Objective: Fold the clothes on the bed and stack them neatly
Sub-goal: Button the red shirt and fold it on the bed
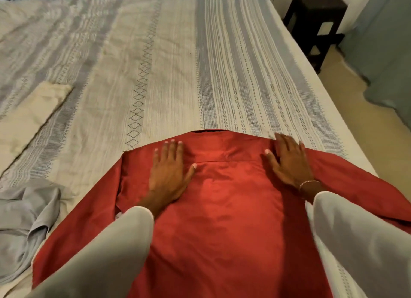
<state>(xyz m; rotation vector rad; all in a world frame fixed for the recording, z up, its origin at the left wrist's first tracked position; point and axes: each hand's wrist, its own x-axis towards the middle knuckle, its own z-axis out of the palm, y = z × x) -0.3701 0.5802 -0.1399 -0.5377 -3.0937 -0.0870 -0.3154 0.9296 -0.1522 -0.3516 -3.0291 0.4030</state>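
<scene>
On the near edge of the bed (pixel 200 64), red shirt (pixel 222 208) spread back-up, collar pointing away. Left hand (pixel 169 175) pressed flat below the collar, fingers straight; right hand (pixel 289 162) flat on the right shoulder, fingers likewise extended, gripping nothing. Likely pinning and smoothing the cloth so sleeves fold in cleanly. Left sleeve apparently already turned inward. Crumpled grey garment (pixel 24 220) waiting at left; folded cream piece (pixel 29 113) farther up, perhaps the stack's start.
</scene>
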